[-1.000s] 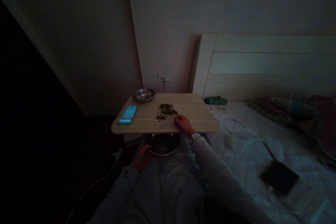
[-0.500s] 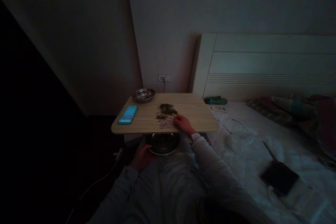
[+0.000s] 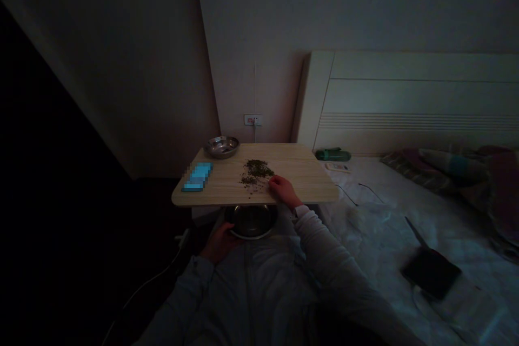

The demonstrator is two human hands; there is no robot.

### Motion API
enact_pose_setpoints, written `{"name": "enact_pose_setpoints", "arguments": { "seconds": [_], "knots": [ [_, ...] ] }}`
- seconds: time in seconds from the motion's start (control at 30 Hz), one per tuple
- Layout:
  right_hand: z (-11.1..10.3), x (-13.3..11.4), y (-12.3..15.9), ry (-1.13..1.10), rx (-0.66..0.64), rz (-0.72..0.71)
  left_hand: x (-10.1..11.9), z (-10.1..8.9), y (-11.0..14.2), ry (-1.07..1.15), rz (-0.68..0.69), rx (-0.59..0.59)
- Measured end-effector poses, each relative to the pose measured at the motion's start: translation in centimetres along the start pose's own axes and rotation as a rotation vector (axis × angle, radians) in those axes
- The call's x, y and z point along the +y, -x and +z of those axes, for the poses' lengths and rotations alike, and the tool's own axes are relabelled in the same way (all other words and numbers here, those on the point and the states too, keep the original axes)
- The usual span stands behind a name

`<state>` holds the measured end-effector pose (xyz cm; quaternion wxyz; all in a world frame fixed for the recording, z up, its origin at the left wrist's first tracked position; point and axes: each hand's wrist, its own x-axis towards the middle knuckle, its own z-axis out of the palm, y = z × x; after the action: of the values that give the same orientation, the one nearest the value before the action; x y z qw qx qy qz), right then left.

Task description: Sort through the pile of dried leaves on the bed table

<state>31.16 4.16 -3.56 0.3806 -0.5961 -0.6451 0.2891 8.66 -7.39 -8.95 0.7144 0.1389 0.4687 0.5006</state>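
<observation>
Green grains (image 3: 256,166), small and loose, lie in an uneven patch at the centre of the wooden tabletop (image 3: 302,165), which serves as the clock's centre; individual grains are too small and dim to make out, and their exact kind cannot be told. At 4 o'clock, the right hand (image 3: 283,192) rests at the patch's edge, fingers curled closed; the fingertips are indistinct, and whether they pinch anything cannot be told. At 6 o'clock, below the near edge, which cuts off its far rim, sits the lower metal bowl (image 3: 252,221); its dark interior shows no clear contents. The left hand (image 3: 220,242), at 7 o'clock, grips this bowl, thumb at the rim, the other fingers largely hidden. At 10 to 11 o'clock, the upper metal bowl (image 3: 222,147) stands on the tabletop; something dark inside is unclear. At 9 o'clock lies a phone (image 3: 197,177), its lit screen pixelated. Beyond the tabletop, toward 3 o'clock, a green bottle (image 3: 333,155) and a remote control (image 3: 338,168) lie on the bed (image 3: 389,248). At 4 o'clock on the bed, a flat black object (image 3: 431,273) is blurred.
</observation>
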Motion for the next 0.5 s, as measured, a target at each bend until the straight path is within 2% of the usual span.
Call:
{"name": "enact_pose_setpoints", "arguments": {
  "seconds": [0.23, 0.5],
  "knots": [
    [-0.31, -0.87, 0.50, 0.040, -0.026, 0.018, -0.09, -0.14, -0.17, 0.005, -0.003, 0.025],
    [-0.32, -0.88, 0.63, 0.008, -0.041, -0.004, -0.14, -0.37, -0.25, -0.006, 0.020, -0.020]
  ]
}}
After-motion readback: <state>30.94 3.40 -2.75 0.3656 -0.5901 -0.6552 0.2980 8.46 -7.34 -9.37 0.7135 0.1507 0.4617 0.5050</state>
